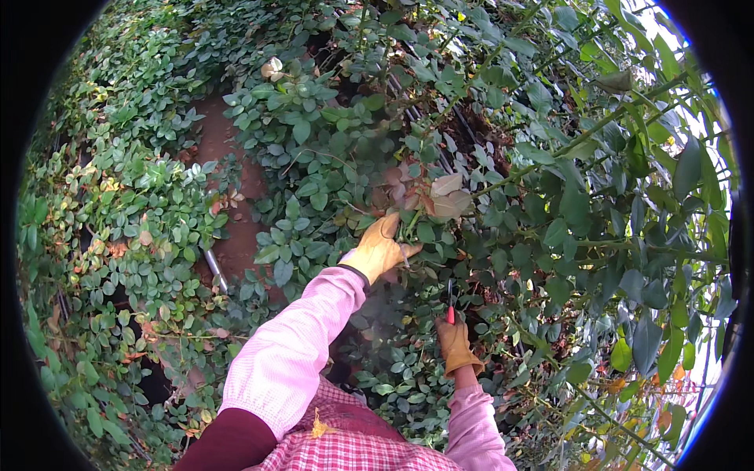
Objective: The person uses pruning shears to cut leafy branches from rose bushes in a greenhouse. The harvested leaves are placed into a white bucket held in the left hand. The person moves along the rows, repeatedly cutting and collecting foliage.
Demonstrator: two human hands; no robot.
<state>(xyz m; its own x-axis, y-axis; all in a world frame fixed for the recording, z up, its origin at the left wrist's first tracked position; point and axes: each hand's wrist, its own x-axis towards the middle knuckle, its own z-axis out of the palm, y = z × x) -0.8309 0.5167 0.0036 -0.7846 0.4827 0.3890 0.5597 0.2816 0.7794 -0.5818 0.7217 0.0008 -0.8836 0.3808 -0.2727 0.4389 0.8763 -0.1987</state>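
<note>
My left hand (380, 248), in a yellow leather work glove, reaches into rose foliage at the centre. Its thumb and fingers are spread around a green stem (412, 225) below some pinkish young leaves (449, 195); whether they grip the stem I cannot tell. Lower and to the right, my right hand (455, 343), in a tan leather glove, is closed around pruning shears (450, 315) with a red handle. The dark blades point up, away from me, among the leaves. Part of the shears is hidden by the glove.
Dense rose bushes (294, 194) surround both hands. Long thorny stems (595, 129) arch across the right side. Dark irrigation tubes (412, 112) run through the plants beyond my hands. At left, a reddish dirt path (235, 259) shows between rows, with a metal pipe (215, 271) beside it.
</note>
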